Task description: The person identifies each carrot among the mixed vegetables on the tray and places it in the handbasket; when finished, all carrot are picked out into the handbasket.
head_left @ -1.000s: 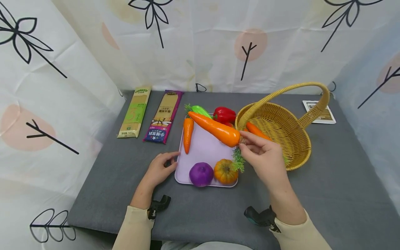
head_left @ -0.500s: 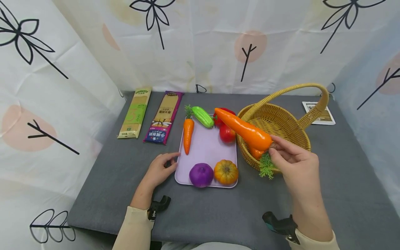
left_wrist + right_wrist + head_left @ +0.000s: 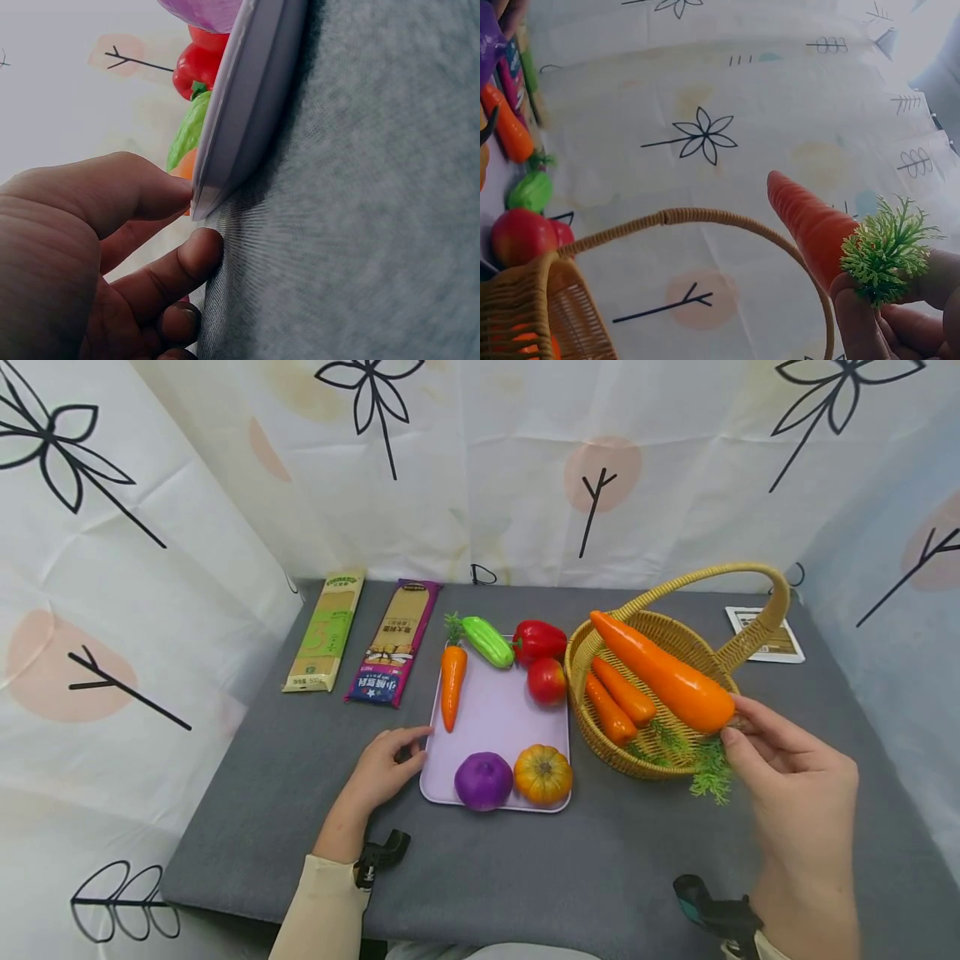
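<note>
Over the wicker basket [image 3: 729,727], my right hand [image 3: 802,777] pinches a big orange carrot [image 3: 663,672] at its stem end. The carrot's tip points to the back left and its green leaves [image 3: 889,251] hang beside the fingers. Two smaller carrots [image 3: 624,692] lie inside the basket. My left hand [image 3: 386,766] rests at the left edge of the pale purple tray [image 3: 491,710]; in the left wrist view, the thumb [image 3: 161,191] meets the rim, while other fingertips are down near the cloth.
On the tray are another carrot [image 3: 452,681], a green vegetable [image 3: 487,641], a red pepper [image 3: 538,642], a red apple [image 3: 547,682], a purple round vegetable [image 3: 483,781] and a pumpkin [image 3: 543,774]. Two pasta packets [image 3: 393,643] lie behind left; a framed card [image 3: 776,639] stands behind the basket.
My right hand has carried the big carrot rightward from above the tray to above the basket, uncovering the apple and pepper. The left hand stays at the tray's edge.
</note>
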{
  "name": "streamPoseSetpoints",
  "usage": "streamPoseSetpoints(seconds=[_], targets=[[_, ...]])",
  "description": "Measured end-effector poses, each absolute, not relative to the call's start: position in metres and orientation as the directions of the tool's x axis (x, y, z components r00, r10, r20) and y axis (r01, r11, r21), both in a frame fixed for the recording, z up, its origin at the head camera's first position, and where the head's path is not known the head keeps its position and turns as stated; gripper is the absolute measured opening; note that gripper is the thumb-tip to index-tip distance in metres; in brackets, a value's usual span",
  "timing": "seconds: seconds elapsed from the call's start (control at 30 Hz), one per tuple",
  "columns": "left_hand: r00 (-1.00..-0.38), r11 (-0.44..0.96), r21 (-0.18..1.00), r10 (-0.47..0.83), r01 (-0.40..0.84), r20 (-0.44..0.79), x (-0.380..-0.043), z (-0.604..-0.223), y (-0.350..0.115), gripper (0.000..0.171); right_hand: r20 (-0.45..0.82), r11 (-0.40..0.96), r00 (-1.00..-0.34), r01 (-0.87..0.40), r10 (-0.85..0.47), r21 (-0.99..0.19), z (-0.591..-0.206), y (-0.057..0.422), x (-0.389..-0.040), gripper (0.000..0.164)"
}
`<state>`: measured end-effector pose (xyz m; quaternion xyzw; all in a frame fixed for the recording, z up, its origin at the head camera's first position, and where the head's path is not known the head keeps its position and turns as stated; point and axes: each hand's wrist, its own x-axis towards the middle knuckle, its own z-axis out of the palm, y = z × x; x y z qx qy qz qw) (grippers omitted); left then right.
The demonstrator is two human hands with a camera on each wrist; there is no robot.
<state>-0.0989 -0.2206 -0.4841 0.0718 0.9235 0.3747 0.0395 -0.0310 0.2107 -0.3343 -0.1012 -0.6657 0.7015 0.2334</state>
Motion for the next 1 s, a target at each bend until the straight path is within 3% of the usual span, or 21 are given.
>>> streamPoseSetpoints(seconds=[0.53, 0.8, 1.0], targets=[[-0.989, 0.715, 0.692, 0.15, 0.098, -0.015, -0.098, -0.485, -0.222, 0.038, 0.258, -0.008, -0.786, -0.317, 0.562, -0.948, -0.35, 0.239, -0.026, 0.031], [-0.988, 0.717, 0.69, 0.153, 0.098, -0.018, -0.099, -0.487, -0.221, 0.037, 0.041, -0.042, -0.767, -0.089, 0.641, -0.995, -0.362, 0.246, -0.04, 0.03], [-0.987, 0.715, 0.691, 0.159, 0.11, -0.008, -0.099, -0.487, -0.221, 0.037, -0.127, -0.097, -0.772, 0.085, 0.623, -0.992, -0.368, 0.251, -0.06, 0.031]])
